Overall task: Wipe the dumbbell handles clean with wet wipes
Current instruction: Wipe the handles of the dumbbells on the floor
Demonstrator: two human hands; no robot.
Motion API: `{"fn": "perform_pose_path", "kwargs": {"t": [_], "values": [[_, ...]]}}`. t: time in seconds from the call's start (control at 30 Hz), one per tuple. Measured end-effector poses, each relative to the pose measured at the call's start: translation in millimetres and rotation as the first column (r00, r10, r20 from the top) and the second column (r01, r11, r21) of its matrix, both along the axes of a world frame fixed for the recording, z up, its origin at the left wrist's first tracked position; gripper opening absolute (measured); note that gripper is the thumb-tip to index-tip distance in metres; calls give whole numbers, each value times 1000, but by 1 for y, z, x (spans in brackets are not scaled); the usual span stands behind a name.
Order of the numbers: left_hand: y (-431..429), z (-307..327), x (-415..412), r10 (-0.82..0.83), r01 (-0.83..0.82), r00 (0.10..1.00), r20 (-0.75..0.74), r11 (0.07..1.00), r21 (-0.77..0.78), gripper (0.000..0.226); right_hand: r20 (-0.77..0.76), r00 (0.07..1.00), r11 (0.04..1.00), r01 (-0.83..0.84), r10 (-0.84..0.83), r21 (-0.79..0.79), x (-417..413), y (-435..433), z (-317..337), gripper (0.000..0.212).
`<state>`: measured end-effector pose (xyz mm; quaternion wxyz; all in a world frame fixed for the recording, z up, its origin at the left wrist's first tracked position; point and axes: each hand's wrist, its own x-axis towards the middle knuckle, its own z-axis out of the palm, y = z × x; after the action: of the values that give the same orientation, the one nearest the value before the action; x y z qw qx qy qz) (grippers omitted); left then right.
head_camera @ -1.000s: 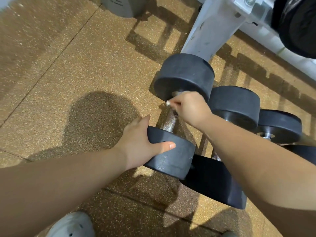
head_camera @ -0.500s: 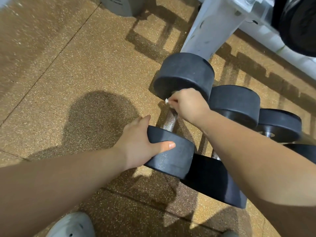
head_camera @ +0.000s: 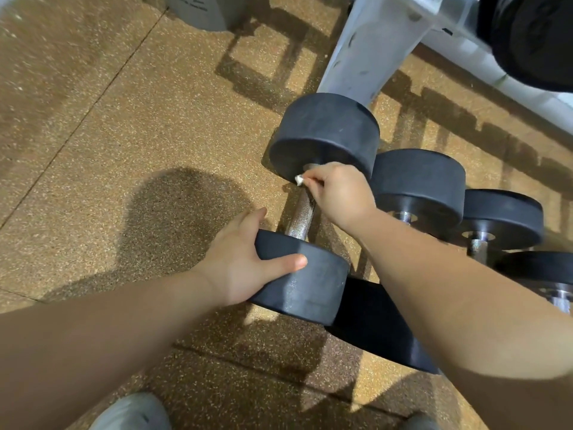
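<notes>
A black dumbbell lies on the speckled floor, its near head (head_camera: pixel 305 283) toward me and its far head (head_camera: pixel 325 135) beyond. A knurled steel handle (head_camera: pixel 302 217) joins them. My left hand (head_camera: pixel 245 265) grips the near head, thumb across its top. My right hand (head_camera: pixel 338 192) is curled round the far end of the handle, right against the far head. It holds a small white wet wipe (head_camera: pixel 299 180) that peeks out by my fingers.
More black dumbbells (head_camera: pixel 418 184) (head_camera: pixel 502 217) lie side by side to the right, touching the first. A grey rack leg (head_camera: pixel 369 48) stands just behind the far head. My shoe (head_camera: pixel 130 412) is at the bottom edge. Open floor (head_camera: pixel 124 119) stretches left.
My right hand with the wipe has slid a little along the handle toward the far head. My left hand has stayed on the near head.
</notes>
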<state>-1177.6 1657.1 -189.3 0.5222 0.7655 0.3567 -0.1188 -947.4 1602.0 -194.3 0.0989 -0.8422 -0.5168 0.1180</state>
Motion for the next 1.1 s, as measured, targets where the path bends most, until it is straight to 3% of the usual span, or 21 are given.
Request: {"fn": "perform_pose_path", "kwargs": {"t": [0.07, 0.2, 0.4, 0.47, 0.53, 0.63, 0.8, 0.9, 0.97, 1.1], "values": [[2, -3, 0, 2, -2, 1000, -3, 1000, 8, 130, -131, 991, 997, 37, -27, 72, -16, -13, -3, 10], [10, -2, -7, -10, 11, 999, -33, 1000, 26, 116, -366, 928, 996, -58, 78, 67, -31, -36, -1, 4], [34, -2, -23, -54, 54, 998, -27, 999, -3, 119, -333, 928, 959, 233, -169, 162, -15, 3, -7, 13], [47, 2, -29, -2, 2, 1000, 4, 999, -49, 114, -374, 914, 966, 219, -155, 135, -26, 4, -10, 18], [53, 12, -27, 49, -53, 997, 62, 997, 62, 111, -416, 904, 983, 154, -100, 98, -38, 0, -11, 19], [35, 38, -6, 51, -80, 993, 105, 954, 288, 107, -357, 934, 989, 82, -32, 126, -45, -1, -14, 24], [13, 32, -1, -4, 26, 999, -51, 900, 436, 123, -424, 897, 950, 231, -125, 208, -34, 13, -20, 7], [33, 24, -13, 28, -32, 1000, 15, 917, 398, 121, -452, 876, 914, 310, -167, 263, -38, 18, -24, 11], [42, 19, -20, 38, -60, 997, 70, 940, 335, 117, -426, 896, 931, 256, -127, 262, -47, 19, -26, 7], [65, 15, -35, 118, -141, 988, 100, 955, 261, 115, -516, 857, 969, 127, -1, 210, -57, 29, -26, 3]]}}
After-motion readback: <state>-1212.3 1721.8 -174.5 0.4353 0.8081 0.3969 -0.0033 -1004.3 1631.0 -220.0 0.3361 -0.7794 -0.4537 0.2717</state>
